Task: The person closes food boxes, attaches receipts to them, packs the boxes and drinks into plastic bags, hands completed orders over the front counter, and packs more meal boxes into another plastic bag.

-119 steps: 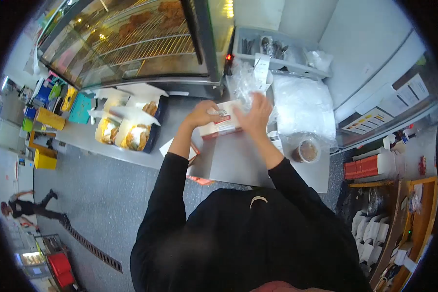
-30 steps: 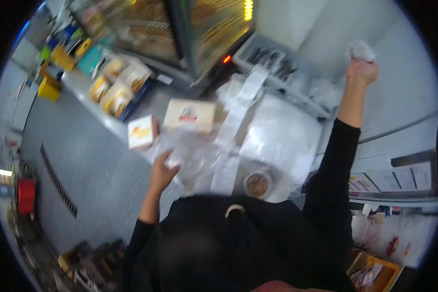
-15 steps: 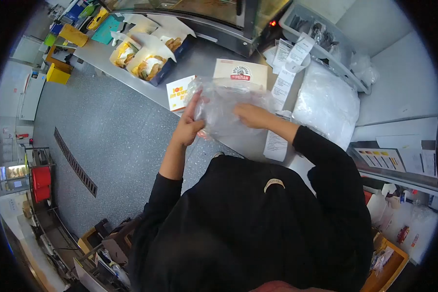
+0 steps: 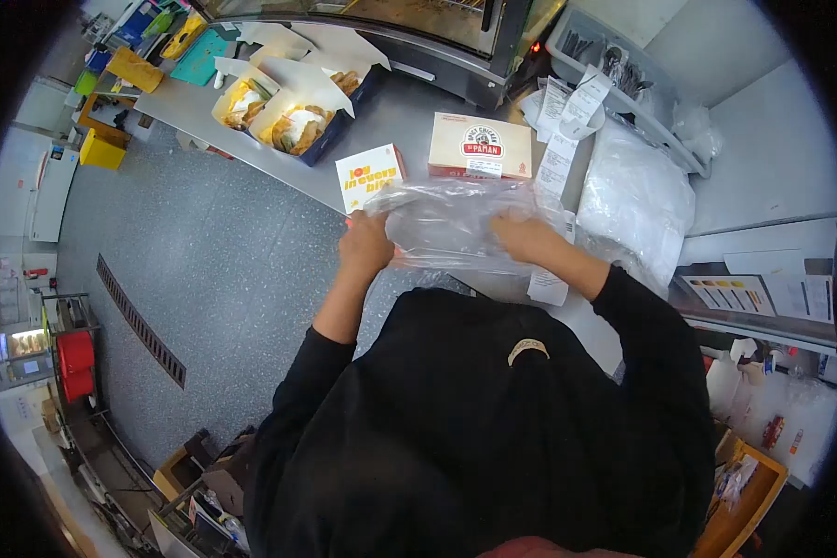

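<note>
Between my two hands a clear plastic bag [image 4: 446, 223] is stretched over the counter's front edge. My left hand [image 4: 366, 244] is closed on the bag's left side, just below a small white box [image 4: 369, 177] with yellow lettering. My right hand [image 4: 530, 239], slightly blurred, is closed on the bag's right part. Behind the bag lies a closed cardboard box [image 4: 480, 146] with a red logo and a small label. Printed receipts [image 4: 555, 166] hang down the counter beside it, partly behind my right hand.
Open food boxes [image 4: 293, 126] stand at the counter's left, before a glass display cabinet [image 4: 428, 28]. At the right are a stack of plastic bags [image 4: 637, 200] and a grey cutlery tray [image 4: 623, 112]. A floor drain [image 4: 141, 321] runs at the left.
From half a second ago, my left hand has closed on the bag and the bag is spread wider. My right hand has shifted right. Earlier it was raised at the far right, holding something white.
</note>
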Available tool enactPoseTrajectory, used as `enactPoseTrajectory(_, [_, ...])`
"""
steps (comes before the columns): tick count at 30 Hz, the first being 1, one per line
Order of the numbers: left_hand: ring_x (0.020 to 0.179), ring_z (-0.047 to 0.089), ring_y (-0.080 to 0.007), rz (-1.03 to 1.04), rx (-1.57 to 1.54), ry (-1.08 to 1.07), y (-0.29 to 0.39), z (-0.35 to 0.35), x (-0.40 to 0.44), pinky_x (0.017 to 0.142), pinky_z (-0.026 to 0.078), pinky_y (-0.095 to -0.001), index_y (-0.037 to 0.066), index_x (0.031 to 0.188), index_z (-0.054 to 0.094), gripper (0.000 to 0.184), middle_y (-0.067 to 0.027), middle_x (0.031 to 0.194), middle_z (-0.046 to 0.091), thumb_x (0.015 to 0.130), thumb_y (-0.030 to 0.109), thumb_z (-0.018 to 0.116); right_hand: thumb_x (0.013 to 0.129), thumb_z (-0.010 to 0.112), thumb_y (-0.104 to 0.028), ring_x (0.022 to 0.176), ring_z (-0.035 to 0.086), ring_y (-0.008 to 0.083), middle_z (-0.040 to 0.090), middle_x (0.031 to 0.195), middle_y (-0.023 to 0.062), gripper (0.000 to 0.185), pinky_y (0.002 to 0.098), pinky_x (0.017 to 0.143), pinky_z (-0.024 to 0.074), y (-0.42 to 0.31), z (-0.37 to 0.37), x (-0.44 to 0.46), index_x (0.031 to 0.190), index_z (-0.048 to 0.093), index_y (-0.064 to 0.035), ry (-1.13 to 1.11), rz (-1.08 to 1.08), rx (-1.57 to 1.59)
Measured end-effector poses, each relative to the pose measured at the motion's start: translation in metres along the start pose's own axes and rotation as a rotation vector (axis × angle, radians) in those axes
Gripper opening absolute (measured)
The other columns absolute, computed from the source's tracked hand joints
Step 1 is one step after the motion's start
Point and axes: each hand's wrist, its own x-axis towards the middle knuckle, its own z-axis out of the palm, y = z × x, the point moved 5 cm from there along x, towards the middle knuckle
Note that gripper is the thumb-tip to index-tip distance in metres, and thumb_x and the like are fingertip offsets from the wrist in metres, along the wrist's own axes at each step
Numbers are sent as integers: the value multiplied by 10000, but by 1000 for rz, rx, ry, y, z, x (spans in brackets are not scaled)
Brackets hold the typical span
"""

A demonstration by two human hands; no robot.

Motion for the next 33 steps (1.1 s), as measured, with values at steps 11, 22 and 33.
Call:
enactPoseTrajectory(11, [1032,460,-424,134,-159,-114,16,11,-11,817,437,-445,188,1119,500,520,-229,1207,343,625,128,651,785,509,-175,822,598,274,600,884,176,322,348,717,466,-85,-46,-3,1076,532,-41,-348,-226,289])
enactPoseTrajectory(22, [1018,470,-429,337,-346,-43,18,13,-16,861,418,-421,187,1218,417,694,-263,1286,240,567,122,651,402,769,-481,1106,351,415,344,1182,274,1170,468,914,295,49,-74,129,1358,151,-214,269,-29,-210])
enactPoseTrajectory(33, [1261,160,-370,500,-423,-35,45,1,-13,1025,199,-421,12,1269,290,948,-223,1285,338,478,243,758,474,755,-417,1157,342,347,330,1253,247,1134,360,973,258,-64,-188,1,1349,136,-47,607,-449,209])
